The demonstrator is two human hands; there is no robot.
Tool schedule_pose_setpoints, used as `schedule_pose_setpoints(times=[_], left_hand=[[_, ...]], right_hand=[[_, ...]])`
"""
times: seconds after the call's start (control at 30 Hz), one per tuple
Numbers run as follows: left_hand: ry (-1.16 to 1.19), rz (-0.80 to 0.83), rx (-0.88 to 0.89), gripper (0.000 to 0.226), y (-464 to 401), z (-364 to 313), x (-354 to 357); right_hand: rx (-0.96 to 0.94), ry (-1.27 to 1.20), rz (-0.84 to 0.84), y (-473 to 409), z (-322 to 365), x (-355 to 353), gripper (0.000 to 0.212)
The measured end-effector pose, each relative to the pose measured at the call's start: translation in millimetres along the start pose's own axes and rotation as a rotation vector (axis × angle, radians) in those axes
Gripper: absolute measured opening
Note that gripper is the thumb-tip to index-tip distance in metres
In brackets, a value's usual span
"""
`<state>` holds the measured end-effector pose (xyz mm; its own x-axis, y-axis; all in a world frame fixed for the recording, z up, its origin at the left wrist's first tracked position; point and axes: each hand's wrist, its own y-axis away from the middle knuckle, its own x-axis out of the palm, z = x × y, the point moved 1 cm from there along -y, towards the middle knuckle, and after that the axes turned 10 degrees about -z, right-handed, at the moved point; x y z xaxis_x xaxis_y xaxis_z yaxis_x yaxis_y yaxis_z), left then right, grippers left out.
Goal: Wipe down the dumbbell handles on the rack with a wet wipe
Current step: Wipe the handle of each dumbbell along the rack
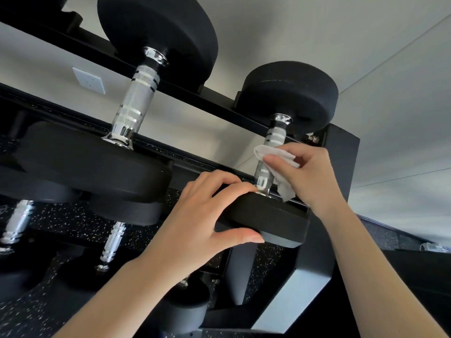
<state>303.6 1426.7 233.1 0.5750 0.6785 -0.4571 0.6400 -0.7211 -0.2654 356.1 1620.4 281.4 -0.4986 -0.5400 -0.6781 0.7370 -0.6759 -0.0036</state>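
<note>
on rack [341, 152] — right hand [310, 174] wiping handle [274, 137], wipe [283, 156]

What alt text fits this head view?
A right hand wraps a white wet wipe around a small dumbbell's chrome handle on a black rack, while the left hand grips its near weight head.

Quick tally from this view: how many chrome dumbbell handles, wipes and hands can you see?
Chrome dumbbell handles: 4 (large top-rack one, the one being wiped, two on the lower rack)
White wipe: 1
Hands: 2 (left hand, right hand)
Total: 7
</note>
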Motion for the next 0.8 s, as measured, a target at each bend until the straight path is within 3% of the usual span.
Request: schedule_pose_setpoints(times=[0.13,0.33,0.57,0.8], left_hand=[[-0.004,0.006,-0.003,0.056,0,-3,-1],[-0.056,0.024,-0.002,0.059,3,-9,-5],[-0.169,0.017,0.046,0.073,19,-10,-10],[-0.300,0.042,0.037,0.077,78,8,-29]], right_hand=[[0.073,-0.017,0.118,19,-3,-12,0.009],[0.116,-0.187,-0.213,49,-6,-38,0.006],[0.205,-0.241,-0.489,108,-14,-49,0.004],[0.333,-0.289,-0.567,178,-16,-24,0.010]])
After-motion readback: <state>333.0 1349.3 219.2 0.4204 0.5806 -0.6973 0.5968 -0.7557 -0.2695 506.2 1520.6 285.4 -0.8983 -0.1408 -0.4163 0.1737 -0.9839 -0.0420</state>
